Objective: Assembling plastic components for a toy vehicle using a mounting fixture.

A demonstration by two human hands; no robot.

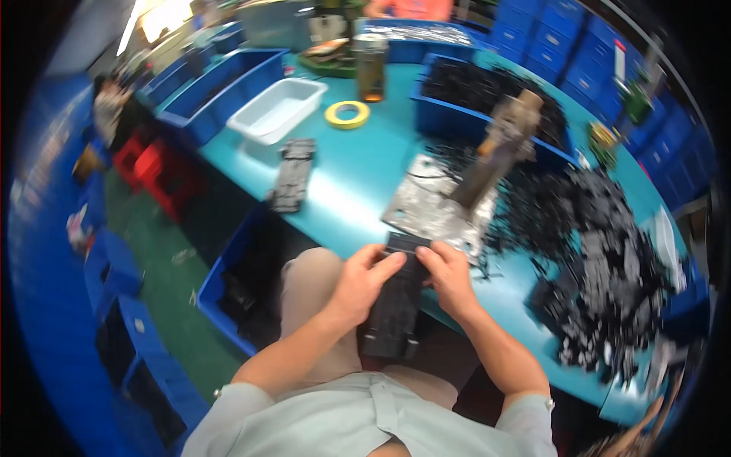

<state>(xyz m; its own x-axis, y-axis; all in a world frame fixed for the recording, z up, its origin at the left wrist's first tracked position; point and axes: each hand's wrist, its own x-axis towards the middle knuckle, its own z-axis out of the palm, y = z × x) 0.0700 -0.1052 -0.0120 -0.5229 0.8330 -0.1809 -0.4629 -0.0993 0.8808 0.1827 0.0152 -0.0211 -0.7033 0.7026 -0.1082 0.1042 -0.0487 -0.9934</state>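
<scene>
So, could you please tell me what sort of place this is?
Probably a factory assembly or sorting bench. Both hands, left hand and right hand, hold a black plastic part over a teal worktable heaped with black plastic pieces, ringed by blue bins.

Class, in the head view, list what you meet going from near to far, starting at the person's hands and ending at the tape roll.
Black plastic part held in left hand and right hand → black flat piece on the teal table → white tray → yellow tape roll.

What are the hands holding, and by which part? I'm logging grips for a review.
Both hands hold one long black plastic part by its upper end: left hand on its left edge, right hand on its right.
</scene>
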